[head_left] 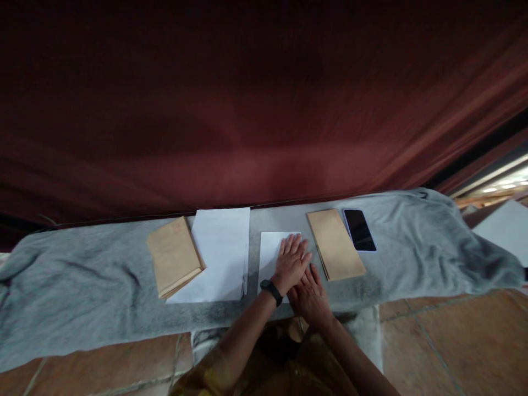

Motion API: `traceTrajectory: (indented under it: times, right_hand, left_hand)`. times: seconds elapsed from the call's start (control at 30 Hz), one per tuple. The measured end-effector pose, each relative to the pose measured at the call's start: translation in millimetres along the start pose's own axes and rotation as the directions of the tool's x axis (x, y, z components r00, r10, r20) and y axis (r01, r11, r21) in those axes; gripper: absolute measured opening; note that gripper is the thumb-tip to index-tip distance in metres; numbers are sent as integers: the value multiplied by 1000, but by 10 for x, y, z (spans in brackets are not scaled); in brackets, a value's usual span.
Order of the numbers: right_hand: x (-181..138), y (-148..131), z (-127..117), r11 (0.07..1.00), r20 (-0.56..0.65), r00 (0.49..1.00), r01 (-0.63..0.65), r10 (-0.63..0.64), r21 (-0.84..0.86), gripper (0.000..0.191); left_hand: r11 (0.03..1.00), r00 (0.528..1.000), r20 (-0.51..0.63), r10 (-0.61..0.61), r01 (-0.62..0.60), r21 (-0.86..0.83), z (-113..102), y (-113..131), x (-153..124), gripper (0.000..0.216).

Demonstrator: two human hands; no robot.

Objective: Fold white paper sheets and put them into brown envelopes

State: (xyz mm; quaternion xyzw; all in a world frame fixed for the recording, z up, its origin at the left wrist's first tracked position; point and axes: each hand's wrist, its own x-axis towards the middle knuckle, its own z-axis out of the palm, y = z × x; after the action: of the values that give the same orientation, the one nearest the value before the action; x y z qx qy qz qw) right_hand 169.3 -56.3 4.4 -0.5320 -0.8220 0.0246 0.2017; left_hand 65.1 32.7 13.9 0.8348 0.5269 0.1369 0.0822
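A folded sheet of white paper (270,250) lies on the grey cloth in front of me. My left hand (290,261), with a dark band on its wrist, presses flat on the paper's right part, fingers stretched out. My right hand (311,294) lies flat beside and partly under it, over the paper's lower right corner, fingers extended. Left of the paper is a stack of white sheets (223,253), partly covered by a pile of brown envelopes (173,256). To the right rests another stack of brown envelopes (336,242).
A phone (360,230) with a pale purple edge lies beside the right envelopes. The grey cloth (91,280) drapes over a long narrow surface. Behind it rises a dark red curtain (247,137). Tiled floor (466,335) shows below, and white paper (505,228) at far right.
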Motion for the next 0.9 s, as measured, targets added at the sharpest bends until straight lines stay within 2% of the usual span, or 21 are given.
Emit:
traceTrajectory:
  times: [0.1,0.2,0.33,0.43,0.6,0.73,0.9]
  right_hand:
    - [25,-5,-31,1000,26,1000,-16,16,12,43]
    - [42,-10,-55,1000,29,999,-29,30,-7,50]
    - [24,-2,-38,999,10,1000,-27,27,-24,58]
    - [-2,11,-12,999,-3,1000,-21,21,-27,60]
    - [-15,24,-5,999,8,1000,-8,9,-31,60]
    - [-5,28,-3,998,20,1000,-18,19,-53,58]
    - [-57,53,-12,998,29,999,-24,26,-57,58]
  left_hand:
    - [1000,1000,-11,12,-12,-5,10,-54,146,55]
    - [999,999,-17,-31,31,20,-19,-258,177,56]
    - [987,989,-49,-136,139,74,-64,-523,65,57]
    - [971,975,-78,-208,215,103,-99,-609,-67,58]
    - [955,960,-98,-261,271,120,-179,-539,-379,59]
    - [965,973,-79,-218,227,128,-218,-357,-848,57]
    - [953,960,-49,-275,279,115,-262,-152,-1386,57]
